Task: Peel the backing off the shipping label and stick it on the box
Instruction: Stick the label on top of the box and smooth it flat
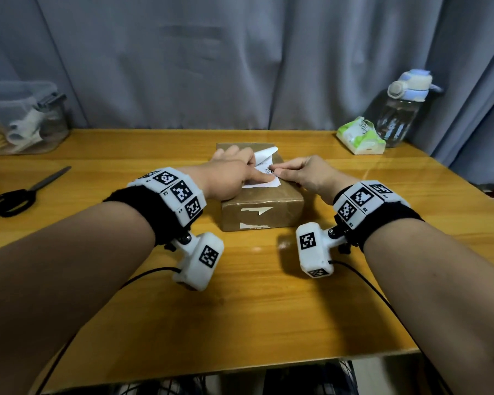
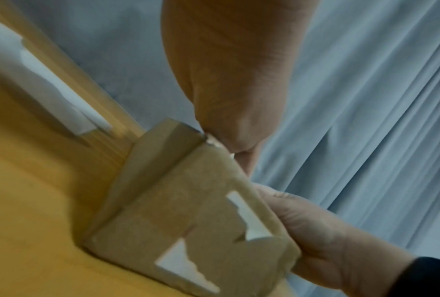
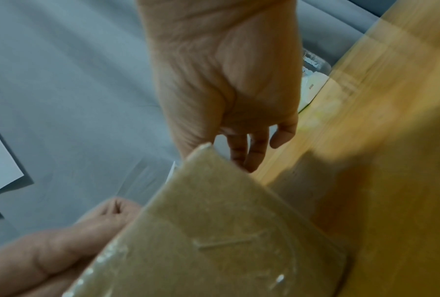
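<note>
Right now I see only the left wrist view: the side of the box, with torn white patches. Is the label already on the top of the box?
Observer: Partly. The label lies flat on the box top, and a white sheet curls up at its far end.
Operator: Which hands touch it?
Observer: The left hand presses it with the index finger; the right hand pinches its edge near the printed code.
Operator: Is anything lying near the box?
Observer: Scissors lie on the table, far to the left.

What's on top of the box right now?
On the box lies the white shipping label, its far end curled up. The left hand and right hand rest on it. Whatever lies under the hands is hidden.
</note>
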Demonstrator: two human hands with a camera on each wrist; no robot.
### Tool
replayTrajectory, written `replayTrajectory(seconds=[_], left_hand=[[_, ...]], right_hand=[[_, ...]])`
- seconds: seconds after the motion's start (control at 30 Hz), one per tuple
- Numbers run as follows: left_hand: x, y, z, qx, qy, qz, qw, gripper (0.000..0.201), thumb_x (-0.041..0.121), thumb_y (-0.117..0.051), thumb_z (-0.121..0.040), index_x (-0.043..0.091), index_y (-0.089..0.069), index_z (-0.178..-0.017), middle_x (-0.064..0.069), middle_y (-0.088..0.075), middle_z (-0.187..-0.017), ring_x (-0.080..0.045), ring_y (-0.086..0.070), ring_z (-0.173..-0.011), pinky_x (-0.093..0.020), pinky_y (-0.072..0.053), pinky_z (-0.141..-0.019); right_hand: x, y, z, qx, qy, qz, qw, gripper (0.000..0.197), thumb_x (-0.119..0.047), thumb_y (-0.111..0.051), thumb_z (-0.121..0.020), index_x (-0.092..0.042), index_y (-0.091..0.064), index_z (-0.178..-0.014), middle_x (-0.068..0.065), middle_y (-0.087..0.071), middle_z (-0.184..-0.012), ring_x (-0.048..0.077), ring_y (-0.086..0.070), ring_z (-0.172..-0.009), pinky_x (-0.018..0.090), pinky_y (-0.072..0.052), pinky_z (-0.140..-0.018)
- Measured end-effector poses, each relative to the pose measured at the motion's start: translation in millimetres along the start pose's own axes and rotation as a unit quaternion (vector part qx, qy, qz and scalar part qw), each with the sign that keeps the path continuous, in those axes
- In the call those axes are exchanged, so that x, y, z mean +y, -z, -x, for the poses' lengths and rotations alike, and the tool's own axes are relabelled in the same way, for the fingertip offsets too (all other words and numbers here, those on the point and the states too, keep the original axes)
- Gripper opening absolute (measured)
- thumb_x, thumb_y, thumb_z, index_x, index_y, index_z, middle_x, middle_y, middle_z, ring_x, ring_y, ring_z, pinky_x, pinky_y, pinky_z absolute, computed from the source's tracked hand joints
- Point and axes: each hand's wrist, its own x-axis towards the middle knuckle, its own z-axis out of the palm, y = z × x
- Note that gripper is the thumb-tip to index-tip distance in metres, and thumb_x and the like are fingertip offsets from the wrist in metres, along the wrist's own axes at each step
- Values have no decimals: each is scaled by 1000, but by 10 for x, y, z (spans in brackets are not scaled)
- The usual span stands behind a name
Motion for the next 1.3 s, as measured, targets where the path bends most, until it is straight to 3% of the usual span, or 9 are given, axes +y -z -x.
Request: replayTrajectory(seconds=[0.2,0.57,0.67,0.77,0.83,0.9,1.03,1.17,1.3], left_hand=[[51,17,23,-21,-9,-4,1000,83,88,-27,-57,36,-53,-116,3,-40,-98,-21,-34,-98,-35,-34,-93],[-142,41,136,2,-32,-51,998,47,59,-23,-88,46,-52,-123,5,-40,-102,-23,-34,-99,-32,-27,-83],[-263,2,180,-10,-47,-57,997,33,52,-32,-94,54,-49,-122,3,-41,-106,-23,-36,-98,-30,-27,-79],[-225,63,180,-19,-66,-64,996,74,85,-23,-66,47,-54,-121,1,-43,-111,-23,-36,-100,-30,-25,-78],[-184,68,180,7,-29,-40,999,86,87,-24,-57,39,-57,-120,0,-44,-110,-23,-34,-99,-31,-28,-80],[-145,15,199,16,-8,-54,998,54,70,-34,-80,42,-54,-121,-2,-42,-108,-23,-33,-97,-32,-31,-86],[-206,37,265,-10,-88,-80,993,41,29,-35,-99,60,-46,-122,5,-41,-108,-21,-35,-98,-33,-31,-89],[-168,106,306,48,-115,-48,991,50,3,-37,-93,35,-57,-126,4,-47,-112,-21,-40,-110,-29,-31,-98],[-26,6,349,54,-136,-38,988,33,16,-46,-94,15,-61,-124,-5,-60,-124,-22,-53,-117,-28,-39,-101]], right_hand=[[16,-35,-5,14,0,3,1000,30,-15,-66,-86,-6,-67,-115,5,-67,-103,0,-55,-71,-1,-40,-49],[-59,-79,29,19,-1,63,998,27,-27,-72,-80,-12,-73,-104,1,-71,-94,6,-59,-80,5,-45,-61],[-68,-126,3,39,-19,140,989,21,-55,-75,-62,-38,-76,-74,-14,-73,-86,10,-63,-96,28,-48,-93],[-87,-151,8,57,-38,200,977,35,-73,-68,-41,-46,-71,-63,-26,-67,-82,10,-61,-106,46,-38,-104],[-115,-173,30,71,-39,230,970,35,-68,-70,-56,-40,-72,-77,-21,-69,-98,11,-57,-111,47,-35,-105],[-140,-185,74,93,-37,260,960,35,-63,-69,-66,-37,-73,-90,-17,-69,-108,13,-55,-113,46,-32,-103],[-127,-143,78,50,-22,265,963,54,-69,-68,-53,-38,-71,-97,-15,-67,-116,13,-55,-118,45,-34,-107],[-238,-63,102,9,34,363,931,41,-57,-68,-67,-36,-71,-102,-13,-67,-99,17,-54,-113,35,-39,-102],[-280,-169,216,-48,166,352,920,19,-15,-63,-83,-12,-76,-97,0,-68,-96,22,-59,-108,31,-45,-95]])
